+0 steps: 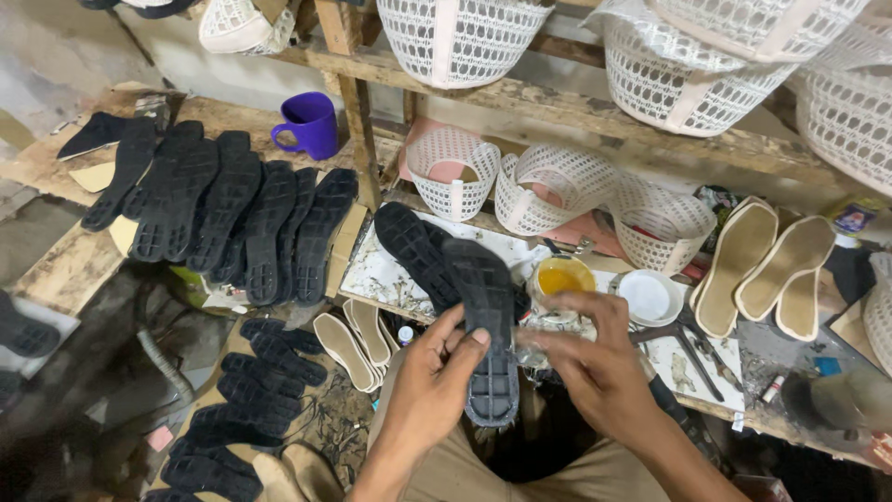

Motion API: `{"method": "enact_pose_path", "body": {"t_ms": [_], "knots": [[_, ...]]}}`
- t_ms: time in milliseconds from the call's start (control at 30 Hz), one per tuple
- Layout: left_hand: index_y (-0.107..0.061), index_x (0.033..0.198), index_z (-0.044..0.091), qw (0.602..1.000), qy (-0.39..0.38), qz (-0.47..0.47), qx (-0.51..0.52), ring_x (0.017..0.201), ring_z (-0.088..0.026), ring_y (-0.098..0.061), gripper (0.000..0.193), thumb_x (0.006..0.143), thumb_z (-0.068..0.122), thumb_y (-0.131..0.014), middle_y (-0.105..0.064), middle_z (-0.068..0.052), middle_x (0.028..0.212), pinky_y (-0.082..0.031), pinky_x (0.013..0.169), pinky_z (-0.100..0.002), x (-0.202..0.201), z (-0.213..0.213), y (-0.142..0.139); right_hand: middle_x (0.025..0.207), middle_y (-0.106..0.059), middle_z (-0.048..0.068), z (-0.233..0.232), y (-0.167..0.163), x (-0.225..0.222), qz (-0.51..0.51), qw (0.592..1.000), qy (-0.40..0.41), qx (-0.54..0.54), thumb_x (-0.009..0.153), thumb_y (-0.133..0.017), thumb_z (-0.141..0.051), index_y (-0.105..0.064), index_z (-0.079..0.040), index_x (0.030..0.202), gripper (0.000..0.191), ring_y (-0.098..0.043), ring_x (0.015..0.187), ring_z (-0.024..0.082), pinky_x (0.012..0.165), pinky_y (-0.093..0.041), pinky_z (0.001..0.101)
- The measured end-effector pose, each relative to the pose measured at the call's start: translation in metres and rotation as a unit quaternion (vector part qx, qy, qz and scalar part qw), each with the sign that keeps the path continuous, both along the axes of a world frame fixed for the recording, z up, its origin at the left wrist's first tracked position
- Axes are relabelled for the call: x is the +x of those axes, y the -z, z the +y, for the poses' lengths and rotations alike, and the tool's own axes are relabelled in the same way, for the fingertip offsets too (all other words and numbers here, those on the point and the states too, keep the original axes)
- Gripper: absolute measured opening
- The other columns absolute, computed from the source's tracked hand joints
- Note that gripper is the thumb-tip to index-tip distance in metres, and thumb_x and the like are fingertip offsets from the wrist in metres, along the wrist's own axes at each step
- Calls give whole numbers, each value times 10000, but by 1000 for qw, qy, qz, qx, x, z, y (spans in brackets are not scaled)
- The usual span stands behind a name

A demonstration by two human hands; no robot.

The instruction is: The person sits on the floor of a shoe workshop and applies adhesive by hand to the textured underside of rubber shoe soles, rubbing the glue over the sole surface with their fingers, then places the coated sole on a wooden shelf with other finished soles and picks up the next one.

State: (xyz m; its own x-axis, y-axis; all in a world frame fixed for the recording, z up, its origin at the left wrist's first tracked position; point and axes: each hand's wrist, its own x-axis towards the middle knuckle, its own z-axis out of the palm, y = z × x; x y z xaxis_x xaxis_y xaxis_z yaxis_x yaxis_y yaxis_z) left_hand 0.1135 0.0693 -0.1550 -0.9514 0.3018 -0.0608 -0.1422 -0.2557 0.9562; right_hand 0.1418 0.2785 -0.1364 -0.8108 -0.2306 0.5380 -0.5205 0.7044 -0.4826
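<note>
The left hand (429,381) grips a black sole (487,330) from its left edge, thumb laid up across the ribbed face and the other fingers curled behind it. The sole stands nearly upright, tilted a little away, its lower end just above the person's lap. The right hand (595,367) comes in from the right, fingers half closed, pinching something small and blurred right beside the sole's right edge; what it is cannot be told. The thumb and forefinger are pressed toward each other, the rest of the fingers loosely bent.

Down to the left, on the floor, lie black soles in a pile (246,409), with pale insoles (358,344) leaning just beside the bench.

Just behind the hands is the bench (390,274), stained and flecked. Another black sole (413,251) lies on it, partly hidden by the one in hand. To the right stand a glue pot (561,276) with yellow contents and a white lid (649,297), close together. Pliers (692,349) lie near them. Farther right, tan insoles (767,265) rest in a fan.

On the left shelf a row of black soles (232,218) leans overlapping. Behind them sits a purple mug (308,124). White mesh uppers (548,191) stand along the back of the bench, and white baskets (688,65) of the same mesh hang over the beam above.
</note>
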Motion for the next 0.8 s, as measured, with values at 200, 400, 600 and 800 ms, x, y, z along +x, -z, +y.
{"method": "enact_pose_path", "body": {"t_ms": [200, 400, 600, 800], "knots": [[-587, 1380, -44, 995, -78, -53, 21, 892, -71, -636, 411, 1004, 121, -601, -753, -43, 1017, -515, 796, -224, -2, -4, -9, 1304, -645, -2, -11, 4, 8, 9, 997, -70, -18, 842, -695, 57, -789, -297, 1193, 508, -484, 1175, 241, 1011, -453, 344], [-405, 1560, 18, 996, 13, -81, 40, 869, -96, -656, 696, 917, 98, -658, -767, -112, 1024, -524, 773, -231, -2, -5, -18, 1277, -629, 8, -13, 6, 5, 45, 997, 28, 49, 753, -721, 103, -790, -198, 1180, 527, -467, 1126, 280, 980, -399, 406], [-214, 1599, 50, 987, -74, -139, 40, 849, -122, -692, 878, 870, 101, -700, -774, -134, 1043, -531, 705, -246, -6, -9, -18, 1186, -637, -73, -15, 6, 6, 171, 984, 17, 41, 783, -794, -5, -747, -318, 1169, 499, -527, 1084, 196, 963, -398, 332], [-180, 1626, 47, 987, -85, -127, 52, 814, -132, -688, 939, 860, 74, -722, -762, -166, 1022, -527, 659, -266, 2, -2, -22, 1215, -673, -50, -14, 0, -2, 177, 974, 24, 138, 706, -740, 35, -749, -258, 1215, 587, -550, 1053, 222, 944, -382, 393]]}}
